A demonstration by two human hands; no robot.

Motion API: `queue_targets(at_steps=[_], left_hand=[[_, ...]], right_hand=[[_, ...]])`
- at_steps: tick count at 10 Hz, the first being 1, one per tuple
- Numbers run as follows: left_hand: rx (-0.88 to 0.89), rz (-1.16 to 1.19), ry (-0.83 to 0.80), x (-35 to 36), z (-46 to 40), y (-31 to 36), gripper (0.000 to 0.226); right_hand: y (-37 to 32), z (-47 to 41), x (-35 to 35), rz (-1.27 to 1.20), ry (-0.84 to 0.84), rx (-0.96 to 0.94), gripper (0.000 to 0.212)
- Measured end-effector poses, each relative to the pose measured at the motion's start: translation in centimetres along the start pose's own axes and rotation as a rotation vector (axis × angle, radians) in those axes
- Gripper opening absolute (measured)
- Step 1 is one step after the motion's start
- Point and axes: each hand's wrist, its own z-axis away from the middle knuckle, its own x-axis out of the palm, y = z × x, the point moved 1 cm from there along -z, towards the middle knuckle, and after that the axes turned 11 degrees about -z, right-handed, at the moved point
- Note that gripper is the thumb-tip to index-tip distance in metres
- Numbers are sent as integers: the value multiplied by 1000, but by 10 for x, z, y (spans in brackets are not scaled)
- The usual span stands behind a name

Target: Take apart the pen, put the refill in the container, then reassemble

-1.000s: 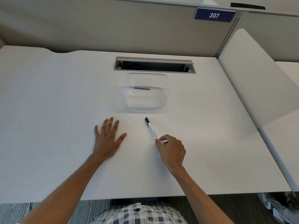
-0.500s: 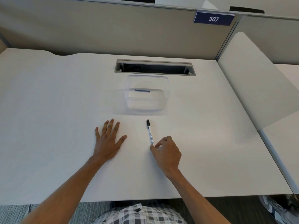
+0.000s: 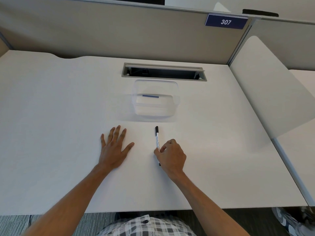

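Right hand [image 3: 171,155] fingers [image 3: 162,149] pinch the white pen with black cap [image 3: 157,138] lying on the white tabletop [image 3: 59,108] — left hand [image 3: 113,147] flat, fingers spread, empty. Clear plastic container [image 3: 155,99] just beyond the pen, thin blue refill [image 3: 150,96] inside. Grey cable slot [image 3: 163,71] behind, beige partition, "307" plate [image 3: 225,22].

A white desk [image 3: 51,116] has a cable slot [image 3: 163,72] at its far edge. Beige partition panels [image 3: 102,31] stand behind, with a blue "307" sign [image 3: 225,22] far right. Grey carpet [image 3: 13,223] lies below.
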Motion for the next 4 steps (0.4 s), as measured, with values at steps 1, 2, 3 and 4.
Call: queue_targets(at_steps=[1,2,3,4], left_hand=[[2,-5,-6,0,0,0,83],[5,-15,-7,0,0,0,85],[11,-6,-5,-2,0,0,89],[17,-4,7,3,-1,0,95]], right_hand=[[0,1,0,-11,10,11,25],[0,2,1,-26,18,15,29],[-1,3,0,-37,31,31,35],[-2,-1,-3,-86,55,54,38]])
